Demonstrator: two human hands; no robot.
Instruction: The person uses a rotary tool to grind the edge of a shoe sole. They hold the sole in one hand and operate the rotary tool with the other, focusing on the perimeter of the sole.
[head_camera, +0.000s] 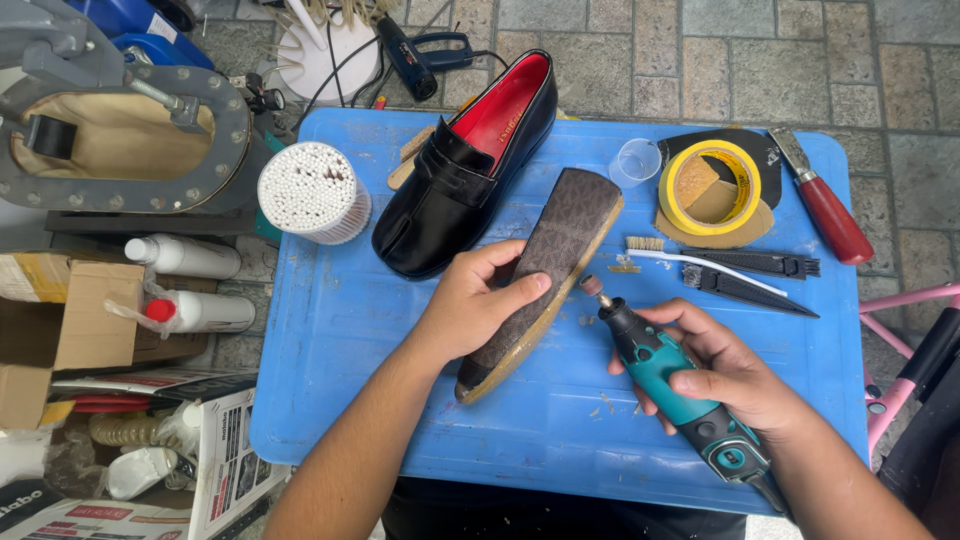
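On the blue table (330, 330), the left hand (475, 300) has its fingers (520, 285) wrapped over a brown patterned sole (560, 240), which lies tilted with its tan edge facing right. The right hand (730, 370) has its fingers closed round a teal rotary tool (655, 360), whose small sanding tip sits just beside that edge. A black loafer (470, 170) with red lining lies behind the sole. Yellow tape (710, 185), brushes (750, 272) and a red-handled knife (825, 205) lie to the right.

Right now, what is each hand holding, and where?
Left hand grips the sole across its middle; right hand holds the rotary tool around its body.
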